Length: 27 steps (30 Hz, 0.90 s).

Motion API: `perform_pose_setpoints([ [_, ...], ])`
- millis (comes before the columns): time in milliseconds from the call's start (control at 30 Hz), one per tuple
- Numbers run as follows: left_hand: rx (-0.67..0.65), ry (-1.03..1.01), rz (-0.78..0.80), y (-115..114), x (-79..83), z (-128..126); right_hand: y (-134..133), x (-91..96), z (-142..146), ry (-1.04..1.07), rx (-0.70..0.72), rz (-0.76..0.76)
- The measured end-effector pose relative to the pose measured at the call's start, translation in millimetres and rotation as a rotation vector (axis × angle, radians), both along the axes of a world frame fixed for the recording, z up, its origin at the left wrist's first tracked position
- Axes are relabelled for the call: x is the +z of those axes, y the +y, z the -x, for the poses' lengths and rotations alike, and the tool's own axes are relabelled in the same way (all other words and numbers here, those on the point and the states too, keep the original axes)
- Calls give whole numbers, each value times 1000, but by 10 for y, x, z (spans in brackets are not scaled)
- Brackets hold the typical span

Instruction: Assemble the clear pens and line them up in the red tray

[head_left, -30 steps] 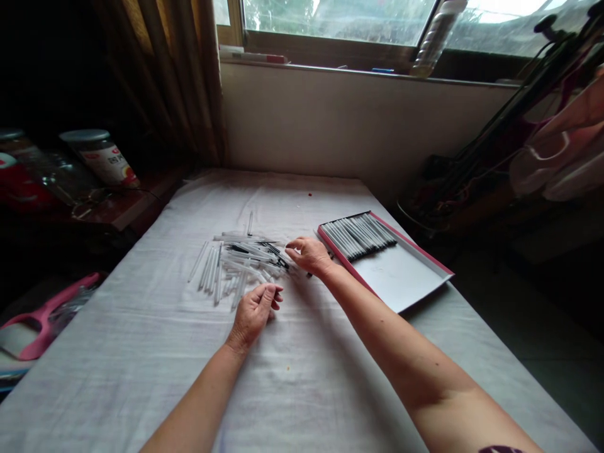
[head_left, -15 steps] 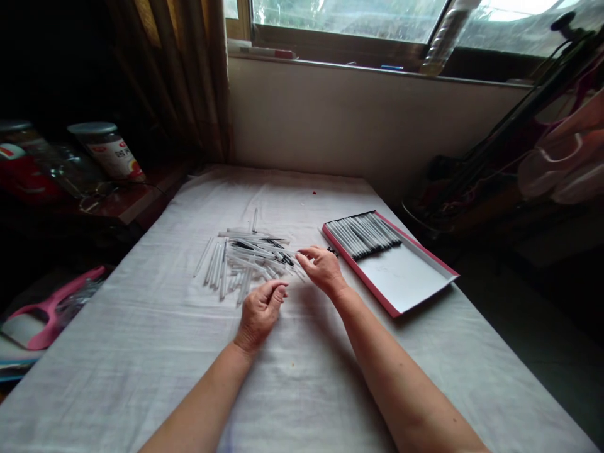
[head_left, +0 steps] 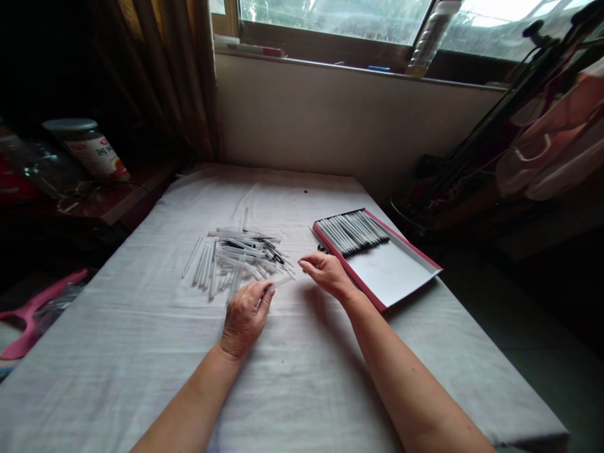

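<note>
My left hand (head_left: 246,316) pinches a pale, see-through pen barrel (head_left: 283,282) between thumb and fingers, its free end pointing right. Across a small gap, my right hand (head_left: 326,274) has its fingertips pressed together; whatever they hold is too small or hidden to name. Just beyond my left hand lies a loose pile of clear pen barrels (head_left: 202,265) and thin dark-ended refills (head_left: 276,251). To the right, a shallow white box with red sides (head_left: 396,281) holds a row of pens with black ends (head_left: 353,231). A few small black pieces (head_left: 322,248) lie by its left side.
A white cloth (head_left: 283,402) covers the table. Beyond the left edge are a lidded jar (head_left: 97,151) on a dark surface and a pink-handled object (head_left: 35,311). A wall with a window (head_left: 330,19) stands behind; bags hang at right.
The barrel in my left hand now shows, pointing right. My left hand has opened its grip slightly, and the right has drawn away from the pile. The whole view has shifted a little.
</note>
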State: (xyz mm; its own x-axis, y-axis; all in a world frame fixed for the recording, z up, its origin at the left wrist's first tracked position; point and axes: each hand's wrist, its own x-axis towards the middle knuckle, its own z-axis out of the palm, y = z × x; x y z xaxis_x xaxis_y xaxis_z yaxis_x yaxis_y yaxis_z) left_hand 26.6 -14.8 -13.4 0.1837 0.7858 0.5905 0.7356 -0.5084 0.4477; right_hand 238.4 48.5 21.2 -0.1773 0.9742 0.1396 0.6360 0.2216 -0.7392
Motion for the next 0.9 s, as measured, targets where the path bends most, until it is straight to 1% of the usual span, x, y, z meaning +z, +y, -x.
perform_pose_setpoints([
  [33,10,-36,38,12,-11,6,68,5,22,-148,-49,-25],
  [100,30,-96,102,38,-28,15,160,33,87,-425,-79,-52],
  [167,47,-141,145,62,-40,21,194,72,168,-628,-45,-54],
  [233,55,-175,175,79,-46,24,197,101,251,-754,-8,-53],
  [300,55,-199,203,86,-46,23,194,112,321,-811,4,-55],
  [367,54,-216,224,87,-42,22,193,108,360,-821,-11,-53],
  [500,54,-243,236,80,-29,20,164,99,301,-791,-95,-47],
  [567,49,-249,238,73,-24,18,116,88,207,-666,-169,-65],
  [600,43,-250,241,69,-23,16,85,77,153,-560,-214,-80],
  [700,27,-244,252,55,-21,13,-24,12,1,-118,-341,-147],
  [800,24,-236,255,47,-24,16,-115,-58,-94,369,-429,-208],
  [867,21,-233,252,48,-27,19,-153,-78,-132,624,-490,-214],
  [900,19,-234,251,50,-28,21,-165,-78,-149,710,-519,-212],
])
